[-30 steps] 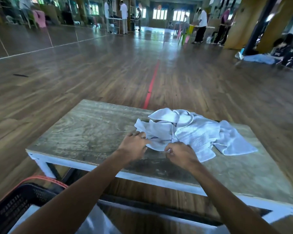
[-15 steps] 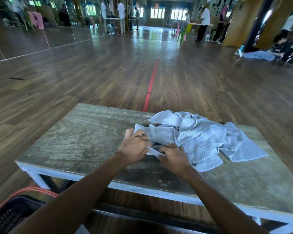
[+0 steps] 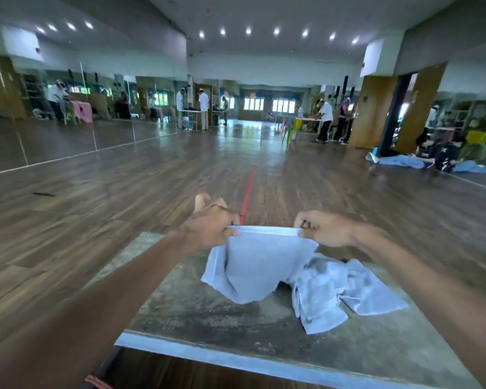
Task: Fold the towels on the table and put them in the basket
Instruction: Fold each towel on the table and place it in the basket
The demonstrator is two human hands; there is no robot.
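A white towel point(image 3: 260, 265) hangs above the table, stretched by its top edge between my two hands. My left hand point(image 3: 209, 224) pinches the left corner and my right hand point(image 3: 324, 228) pinches the right corner. The towel's lower part droops, folded on itself, just over the worn grey table top point(image 3: 208, 313). A crumpled heap of white towels point(image 3: 340, 290) lies on the table to the right, below my right forearm. Of the black basket only an orange bit of rim point(image 3: 97, 383) shows at the bottom left.
The table's pale front edge point(image 3: 236, 357) runs across the bottom. Wooden floor with a red line point(image 3: 249, 189) stretches beyond. People stand at distant tables; bags and blue cloth point(image 3: 401, 161) lie far right.
Both hands took hold of one towel's edge on the table, lifted it clear of the heap and pulled its corners apart. The camera tilted up, so most of the basket left the view.
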